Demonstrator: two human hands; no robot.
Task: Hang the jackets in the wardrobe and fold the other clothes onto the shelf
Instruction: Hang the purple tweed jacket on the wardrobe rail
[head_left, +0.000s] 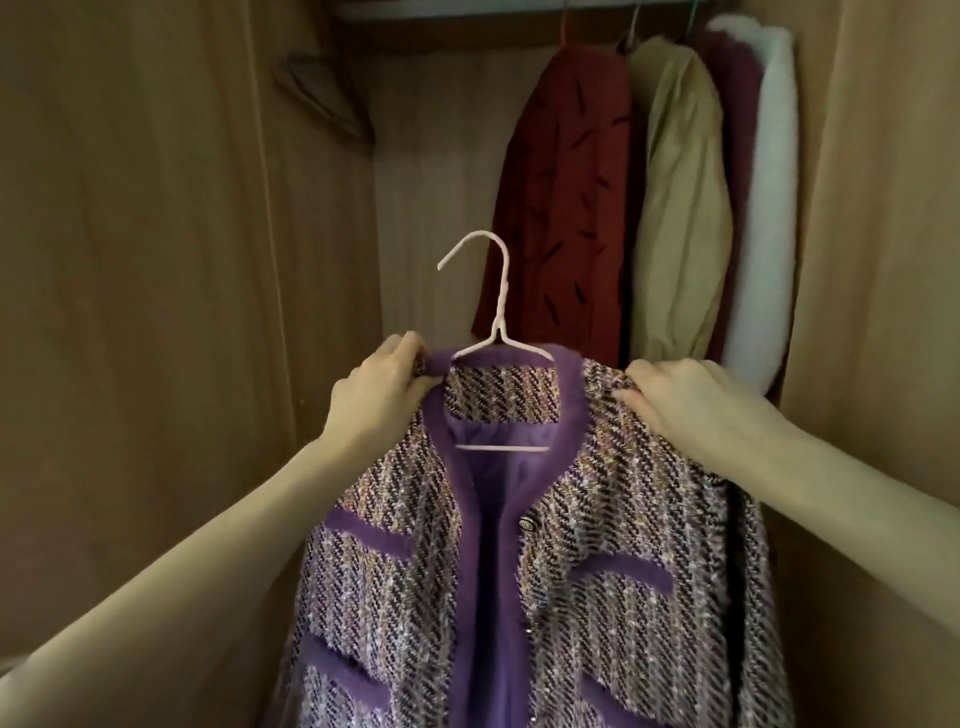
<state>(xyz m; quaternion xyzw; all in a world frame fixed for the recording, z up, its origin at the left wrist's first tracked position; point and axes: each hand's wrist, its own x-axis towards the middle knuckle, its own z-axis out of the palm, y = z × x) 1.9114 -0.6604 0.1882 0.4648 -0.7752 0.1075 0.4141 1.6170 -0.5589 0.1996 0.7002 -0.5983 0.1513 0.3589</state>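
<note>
Jacket (545, 545) held up at both shoulders, left hand (376, 389) and right hand (691, 400) pinching tweed, keeping hanger (496, 332) hook free for the rail.

Wooden wardrobe (156, 260), its top rail (519, 5) carrying a red jacket (566, 197), beige jacket (680, 218) and white fleece (769, 208).

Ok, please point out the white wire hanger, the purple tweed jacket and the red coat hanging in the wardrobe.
White wire hanger (500, 291): head view, on the neck below its hook.
Purple tweed jacket (639, 499): head view, on the tweed chest panel.
Red coat (561, 197): head view, on the middle of its cloth.
</note>
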